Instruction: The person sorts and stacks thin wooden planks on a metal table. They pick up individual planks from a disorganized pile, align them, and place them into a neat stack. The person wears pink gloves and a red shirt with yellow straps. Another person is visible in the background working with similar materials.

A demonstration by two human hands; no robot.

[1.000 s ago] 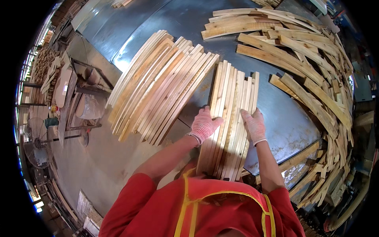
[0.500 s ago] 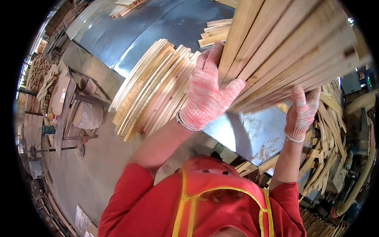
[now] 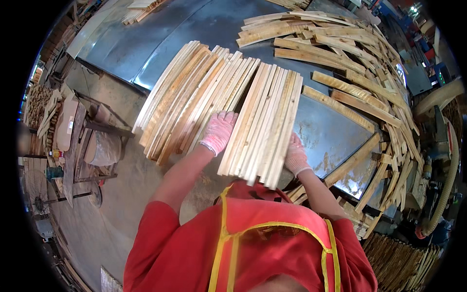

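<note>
A bundle of pale wooden strips lies side by side on the metal table, its near ends jutting over the front edge. My left hand, in a pink-and-white knit glove, presses on the bundle's left side, fingers together. My right hand, gloved alike, is against its right side, with some fingers hidden by the strips. The bundle is held between both hands. Just left of it is a wider row of similar strips, with a narrow dark gap at the far part between the two groups.
The metal table stretches away to the far left. Loose strips lie scattered and heaped along its right side. A small strip stack lies at the far left. A metal-framed stand is on the floor at left, and a ribbed hose hangs at right.
The bundle has come down from its raised, tilted position onto the table beside the row of strips. Both hands have lowered with it, and the right hand has moved left.
</note>
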